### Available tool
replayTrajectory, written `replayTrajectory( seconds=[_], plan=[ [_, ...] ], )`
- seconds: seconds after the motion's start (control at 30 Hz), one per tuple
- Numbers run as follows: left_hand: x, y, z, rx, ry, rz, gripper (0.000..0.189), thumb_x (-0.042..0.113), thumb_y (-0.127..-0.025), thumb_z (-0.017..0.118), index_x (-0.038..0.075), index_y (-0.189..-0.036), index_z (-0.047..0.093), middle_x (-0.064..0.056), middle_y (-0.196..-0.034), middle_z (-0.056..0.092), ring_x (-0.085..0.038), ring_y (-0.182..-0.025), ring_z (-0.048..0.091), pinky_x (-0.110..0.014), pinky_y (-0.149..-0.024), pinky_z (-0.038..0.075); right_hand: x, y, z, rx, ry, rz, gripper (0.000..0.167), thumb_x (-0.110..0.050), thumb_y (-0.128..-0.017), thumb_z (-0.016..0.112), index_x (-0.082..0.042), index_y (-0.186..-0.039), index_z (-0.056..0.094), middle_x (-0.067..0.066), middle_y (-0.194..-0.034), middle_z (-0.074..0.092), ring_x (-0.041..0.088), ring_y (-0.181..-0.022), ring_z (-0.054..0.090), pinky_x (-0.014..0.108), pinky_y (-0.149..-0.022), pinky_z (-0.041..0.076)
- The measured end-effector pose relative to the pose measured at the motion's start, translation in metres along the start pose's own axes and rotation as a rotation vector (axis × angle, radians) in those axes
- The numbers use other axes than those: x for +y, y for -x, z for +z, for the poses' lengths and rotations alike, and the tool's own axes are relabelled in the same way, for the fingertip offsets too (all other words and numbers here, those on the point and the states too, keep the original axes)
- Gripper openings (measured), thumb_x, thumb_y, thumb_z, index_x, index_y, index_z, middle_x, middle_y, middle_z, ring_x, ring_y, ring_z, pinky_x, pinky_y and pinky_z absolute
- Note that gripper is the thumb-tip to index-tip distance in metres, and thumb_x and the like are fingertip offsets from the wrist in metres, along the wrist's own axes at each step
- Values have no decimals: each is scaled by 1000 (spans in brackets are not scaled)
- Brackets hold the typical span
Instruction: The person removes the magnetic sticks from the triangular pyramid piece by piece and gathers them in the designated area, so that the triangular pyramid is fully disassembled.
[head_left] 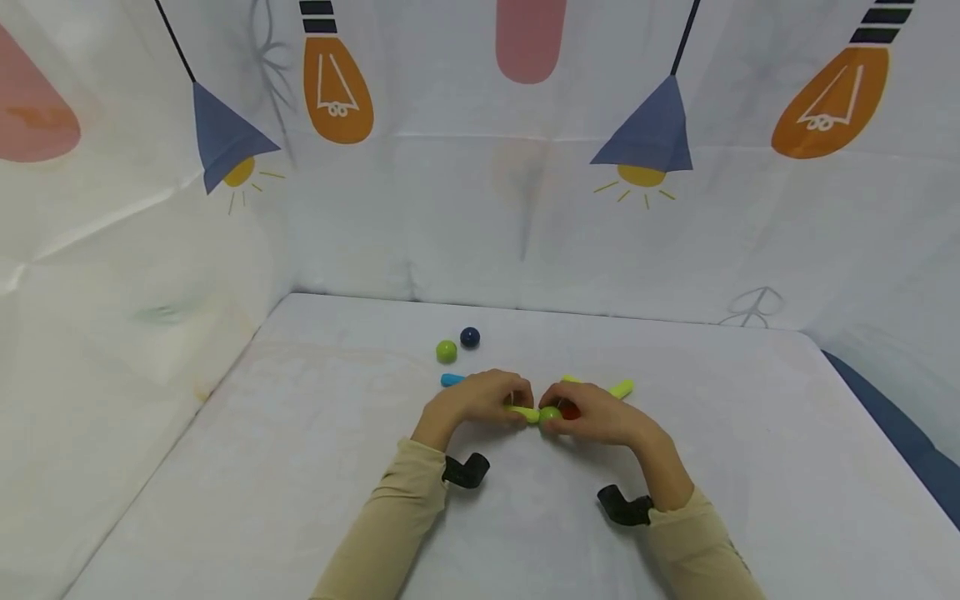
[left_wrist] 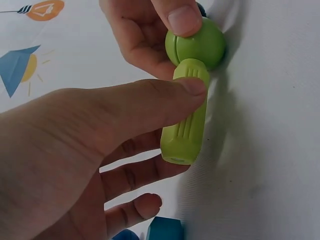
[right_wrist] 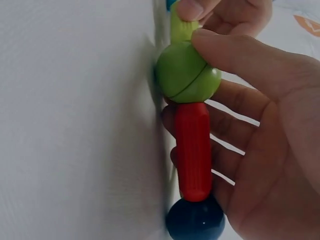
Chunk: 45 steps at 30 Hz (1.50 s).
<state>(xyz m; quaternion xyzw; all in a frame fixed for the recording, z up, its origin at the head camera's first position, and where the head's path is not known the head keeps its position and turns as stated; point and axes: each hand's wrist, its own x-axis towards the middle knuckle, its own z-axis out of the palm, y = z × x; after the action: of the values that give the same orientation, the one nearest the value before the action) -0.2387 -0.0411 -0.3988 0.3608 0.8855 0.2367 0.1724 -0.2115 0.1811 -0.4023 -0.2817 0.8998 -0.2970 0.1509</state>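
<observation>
My left hand (head_left: 487, 396) pinches a yellow-green ribbed rod (left_wrist: 185, 130) between thumb and fingers. The rod's far end meets a green ball (left_wrist: 207, 45) with a seam line, which my right hand (head_left: 600, 414) grips between thumb and fingers. In the right wrist view a red ribbed rod (right_wrist: 193, 150) runs from the other side of that ball, with my right fingers behind it. A dark blue ball (right_wrist: 196, 220) sits at the red rod's far end, so the pieces form a line close over the white table.
Beyond my left hand lie a loose green ball (head_left: 446, 352) and a dark blue ball (head_left: 470, 337). A blue rod (head_left: 452, 380) shows partly behind that hand. Yellow-green pieces (head_left: 621, 389) lie behind my right hand. A printed white sheet (head_left: 465, 225) rises at the table's back.
</observation>
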Motion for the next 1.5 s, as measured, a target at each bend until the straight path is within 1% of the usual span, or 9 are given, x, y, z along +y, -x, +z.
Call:
replayTrajectory(
  seconds=[0.2,0.33,0.53,0.77,0.97,1.13,1.23,1.33,1.5],
  plan=[
    [1,2,-5,-14,37,13,9,17,-83,71,19,-89,65,11,-87,63,-6,-76,54,-19,-70,44,-1,-3,3,18,7,10,25,-30,-86,68,-20,-108,60,-7,-94,57,12,-85,50,25,-74,42],
    [2,4,-6,-30,51,15,10,14,-82,72,19,-87,64,11,-87,63,-5,-73,53,-19,-68,43,-2,-4,4,21,-1,-3,24,-29,-86,68,-20,-107,59,-7,-94,57,12,-84,50,24,-74,42],
    [5,5,-7,-46,35,24,10,14,-82,72,19,-86,64,10,-86,63,-5,-73,53,-18,-67,43,-3,-4,6,21,-5,-34,21,-25,-85,68,-19,-103,59,-6,-91,56,11,-82,51,23,-71,42],
    [6,7,-8,-38,2,47,10,15,-81,73,17,-84,64,9,-84,63,-5,-73,53,-18,-68,43,-5,-7,11,54,12,-69,20,-17,-80,67,-18,-99,60,-6,-89,56,10,-80,50,23,-68,42],
    [6,9,-10,-39,7,49,11,14,-79,75,16,-83,65,8,-80,62,-6,-72,53,-18,-66,43,-5,-8,14,51,11,-70,19,-18,-81,67,-19,-99,60,-6,-88,56,10,-79,50,23,-68,43],
    [6,13,-13,-75,3,55,10,13,-77,76,16,-81,67,8,-76,61,-5,-71,52,-18,-66,42,-4,-7,12,28,3,-45,18,-19,-83,66,-20,-100,60,-7,-90,56,10,-80,50,23,-69,43],
    [3,18,-17,-81,-4,17,10,14,-76,76,18,-79,67,9,-75,60,-5,-71,51,-19,-66,42,-3,-7,12,28,12,-24,18,-20,-83,66,-22,-100,60,-8,-90,55,10,-80,50,23,-70,42],
    [-1,23,-22,-56,-1,-29,12,14,-76,76,18,-79,66,9,-77,60,-7,-72,52,-21,-68,43,-3,-7,10,26,13,-14,18,-23,-85,66,-23,-101,60,-9,-92,56,10,-82,51,23,-72,43],
    [-11,31,-27,-43,45,-120,14,13,-75,77,17,-78,65,6,-77,59,-9,-74,52,-24,-68,43,-4,-5,7,26,17,-16,24,-30,-86,68,-22,-107,61,-10,-99,59,10,-89,52,26,-79,44]
  ],
)
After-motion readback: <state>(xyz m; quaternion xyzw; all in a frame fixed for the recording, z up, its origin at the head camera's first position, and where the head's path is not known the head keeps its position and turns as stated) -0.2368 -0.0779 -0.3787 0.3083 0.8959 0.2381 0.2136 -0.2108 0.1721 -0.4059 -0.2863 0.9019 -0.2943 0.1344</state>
